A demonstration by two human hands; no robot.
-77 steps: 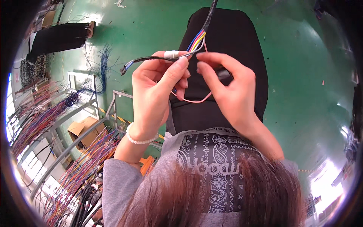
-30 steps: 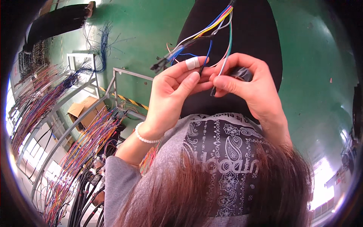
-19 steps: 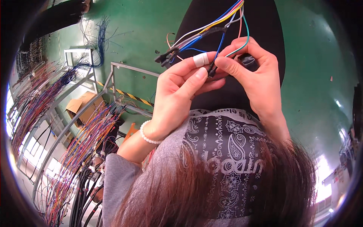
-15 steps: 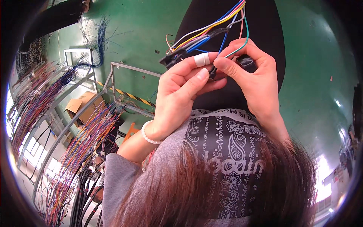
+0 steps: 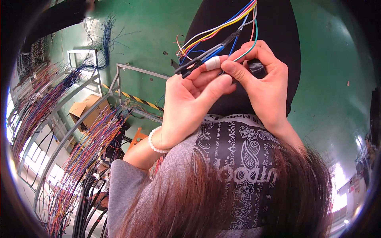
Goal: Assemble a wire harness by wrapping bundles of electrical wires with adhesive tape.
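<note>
Over my lap, my left hand [image 5: 192,91] is closed, thumb pressed to fingers around a small black connector [image 5: 221,73] that is mostly hidden. White tape [image 5: 212,63] wraps one of its fingers. My right hand [image 5: 262,77] touches it at the fingertips, pinching a green wire [image 5: 254,41] and a white one beside it. In its curled fingers sits a rounded black object [image 5: 257,68], perhaps a tape roll. A bundle of coloured wires [image 5: 226,23] runs up out of view; black-wrapped branches with dark connectors [image 5: 188,69] hang by my left fingers.
To the left, metal racks [image 5: 143,70] carry thick bunches of loose coloured wires [image 5: 87,154]. Between them is an open cardboard box [image 5: 89,113]. Black cables [image 5: 85,202] hang at lower left. Yellow-black striped tape [image 5: 141,100] marks the green floor [image 5: 329,79].
My left thumb has moved forward over the small connector, covering most of it. The dark connectors have shifted slightly right and down. My right hand keeps its pinch.
</note>
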